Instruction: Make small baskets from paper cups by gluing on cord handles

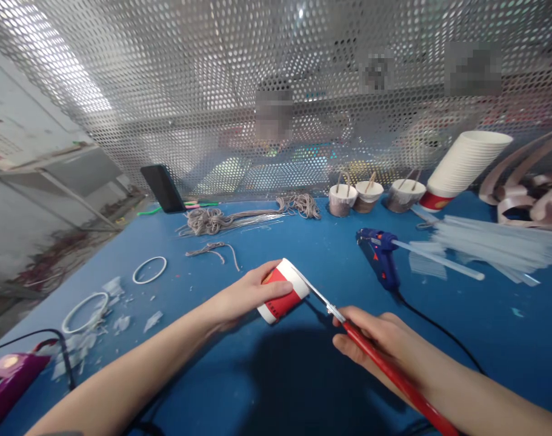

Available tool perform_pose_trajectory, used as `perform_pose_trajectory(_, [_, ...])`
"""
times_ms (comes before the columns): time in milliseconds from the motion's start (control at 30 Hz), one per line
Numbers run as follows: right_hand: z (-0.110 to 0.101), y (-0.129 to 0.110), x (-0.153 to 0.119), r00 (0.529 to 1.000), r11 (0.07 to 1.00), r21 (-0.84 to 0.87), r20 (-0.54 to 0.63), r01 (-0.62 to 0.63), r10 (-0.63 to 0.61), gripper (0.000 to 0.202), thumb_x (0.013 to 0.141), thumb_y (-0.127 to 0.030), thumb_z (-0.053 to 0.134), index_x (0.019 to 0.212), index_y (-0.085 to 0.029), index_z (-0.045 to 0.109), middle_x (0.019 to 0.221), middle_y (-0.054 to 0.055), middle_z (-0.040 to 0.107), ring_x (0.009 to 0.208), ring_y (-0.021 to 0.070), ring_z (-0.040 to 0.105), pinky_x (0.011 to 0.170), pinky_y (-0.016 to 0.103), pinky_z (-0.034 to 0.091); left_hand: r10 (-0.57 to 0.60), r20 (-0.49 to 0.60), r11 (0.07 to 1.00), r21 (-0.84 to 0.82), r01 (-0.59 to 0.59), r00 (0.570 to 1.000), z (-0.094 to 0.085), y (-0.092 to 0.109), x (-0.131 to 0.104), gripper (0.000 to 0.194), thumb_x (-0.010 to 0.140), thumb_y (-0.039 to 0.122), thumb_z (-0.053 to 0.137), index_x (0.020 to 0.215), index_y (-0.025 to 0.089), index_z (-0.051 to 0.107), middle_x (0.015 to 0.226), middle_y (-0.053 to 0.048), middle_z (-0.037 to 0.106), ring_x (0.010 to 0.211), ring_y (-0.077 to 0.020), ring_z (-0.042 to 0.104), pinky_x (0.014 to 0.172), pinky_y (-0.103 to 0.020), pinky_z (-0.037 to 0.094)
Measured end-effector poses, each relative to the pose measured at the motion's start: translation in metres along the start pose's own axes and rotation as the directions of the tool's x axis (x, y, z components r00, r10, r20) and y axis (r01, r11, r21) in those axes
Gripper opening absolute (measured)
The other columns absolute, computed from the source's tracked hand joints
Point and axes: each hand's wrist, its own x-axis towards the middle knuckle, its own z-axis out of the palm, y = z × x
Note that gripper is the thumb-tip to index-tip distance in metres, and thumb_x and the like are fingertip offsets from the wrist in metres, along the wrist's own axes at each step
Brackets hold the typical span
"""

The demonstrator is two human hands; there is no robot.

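View: head camera, looking down on a blue counter (298, 236).
Left hand (246, 295): grasping a red-and-white paper cup (288, 301), thumb across its side.
Paper cup: one, tilted, held between the forearms near the middle of the view; white end toward the right hand (385, 333).
Right hand: clenched around the red handles of the scissors (382, 363).
Scissors: metal blades reaching to the white end of the paper cup; exact contact of both blades cannot be told.
Glue gun (381, 254): blue, lying right of the paper cup, a translucent stick (439, 260) out of its back, black cable trailing toward the right forearm.
Glue sticks (498, 242): loose pile, translucent, at right.
Cup stack (469, 160): white, nested, leaning, red cup at its base.
Small cups (342, 209): three, brown and white, in a row by the mesh panel (212, 121).
Ribbon (530, 188): pale pink loops, far right.
Cord (205, 222): grey-brown bundles along the back; short lengths (212, 248) in front.
Phone (163, 189): dark, propped upright at an angle, back left.
Rings (149, 270): two, white, at left, translucent scraps (122, 324) around them.
Purple object (14, 375): lower left edge, partly out of view.
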Motion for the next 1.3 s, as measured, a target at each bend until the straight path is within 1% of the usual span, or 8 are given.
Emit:
perform_pose_trajectory(100, [0.003, 0.005, 0.001, 0.999, 0.999, 0.049, 0.043, -0.015, 0.013, 0.025, 0.090, -0.044, 0.046, 0.087, -0.022, 0.057, 0.051, -0.006, 0.051, 0.043, 0.0079, 0.037, 0.041, 0.021, 0.029, -0.029, 0.087, 0.999, -0.032, 0.031, 0.996, -0.001, 0.000, 0.001, 0.062, 0.074, 0.051, 0.065, 0.122, 0.015, 0.049, 0.089, -0.005, 0.059, 0.063, -0.0123, 0.053, 0.054, -0.025, 0.045])
perform_pose_trajectory(233, [0.004, 0.008, 0.003, 0.999, 1.000, 0.009, 0.048, -0.002, 0.001, 0.020, 0.091, -0.041, 0.046, 0.085, -0.022, 0.051, 0.052, -0.007, 0.049, 0.044, 0.0080, 0.033, 0.043, 0.023, 0.026, 0.036, 0.028, 0.993, 0.107, -0.039, 0.999, 0.000, 0.001, -0.001, 0.055, 0.075, 0.049, 0.064, 0.117, 0.015, 0.053, 0.092, -0.004, 0.060, 0.074, -0.0146, 0.053, 0.062, -0.025, 0.044])
perform_pose_trajectory(400, [-0.002, 0.000, 0.006, 0.995, 0.999, -0.039, 0.100, -0.014, 0.018, 0.018, 0.092, -0.038, 0.045, 0.084, -0.023, 0.047, 0.051, -0.008, 0.047, 0.046, 0.0083, 0.026, 0.045, 0.024, 0.023, 0.067, 0.027, 0.961, 0.267, -0.072, 0.997, 0.000, 0.005, -0.003, 0.056, 0.077, 0.051, 0.060, 0.121, 0.018, 0.051, 0.099, -0.005, 0.060, 0.084, -0.0182, 0.054, 0.071, -0.028, 0.045])
perform_pose_trajectory(533, [-0.002, 0.000, 0.006, 0.996, 0.999, -0.032, 0.086, -0.016, 0.019, 0.021, 0.092, -0.040, 0.045, 0.081, -0.022, 0.047, 0.051, -0.008, 0.047, 0.046, 0.0084, 0.028, 0.044, 0.023, 0.024, 0.067, 0.030, 0.958, 0.279, -0.073, 0.997, 0.000, 0.005, -0.003, 0.058, 0.077, 0.052, 0.059, 0.122, 0.017, 0.049, 0.098, -0.005, 0.060, 0.082, -0.0179, 0.054, 0.070, -0.028, 0.045])
perform_pose_trajectory(767, [0.006, 0.010, 0.004, 0.997, 0.999, 0.018, 0.074, -0.029, 0.027, 0.030, 0.092, -0.048, 0.042, 0.082, -0.021, 0.053, 0.048, -0.008, 0.047, 0.045, 0.0080, 0.031, 0.042, 0.021, 0.025, 0.075, 0.036, 0.964, 0.252, -0.081, 0.997, 0.000, 0.001, -0.001, 0.058, 0.076, 0.054, 0.061, 0.121, 0.018, 0.050, 0.097, -0.004, 0.060, 0.080, -0.0165, 0.054, 0.069, -0.027, 0.045])
perform_pose_trajectory(967, [-0.003, 0.003, 0.002, 0.996, 1.000, 0.012, 0.088, 0.001, -0.002, 0.025, 0.092, -0.044, 0.045, 0.084, -0.021, 0.051, 0.053, -0.007, 0.048, 0.047, 0.0072, 0.030, 0.042, 0.020, 0.025, 0.109, 0.032, 0.951, 0.287, -0.114, 0.993, 0.005, 0.001, -0.003, 0.052, 0.077, 0.048, 0.062, 0.119, 0.018, 0.051, 0.091, -0.002, 0.060, 0.075, -0.0152, 0.054, 0.067, -0.027, 0.046])
perform_pose_trajectory(1133, [-0.013, -0.011, 0.003, 0.992, 1.000, -0.020, 0.124, -0.022, 0.025, 0.022, 0.093, -0.041, 0.043, 0.087, -0.022, 0.051, 0.053, -0.007, 0.047, 0.050, 0.0087, 0.030, 0.045, 0.021, 0.026, 0.072, -0.008, 0.965, 0.253, -0.068, 0.997, 0.009, -0.002, -0.006, 0.067, 0.078, 0.044, 0.061, 0.135, 0.020, 0.035, 0.077, 0.001, 0.057, 0.061, -0.0121, 0.052, 0.057, -0.025, 0.045])
perform_pose_trajectory(1300, [-0.010, -0.013, 0.006, 0.994, 0.998, -0.042, 0.100, -0.046, 0.050, 0.019, 0.092, -0.038, 0.046, 0.089, -0.021, 0.054, 0.050, -0.007, 0.045, 0.049, 0.0088, 0.029, 0.045, 0.022, 0.026, 0.059, -0.063, 0.960, 0.279, -0.039, 0.996, 0.011, -0.003, -0.005, 0.077, 0.075, 0.045, 0.063, 0.140, 0.020, 0.029, 0.076, 0.001, 0.058, 0.059, -0.0130, 0.054, 0.055, -0.026, 0.046])
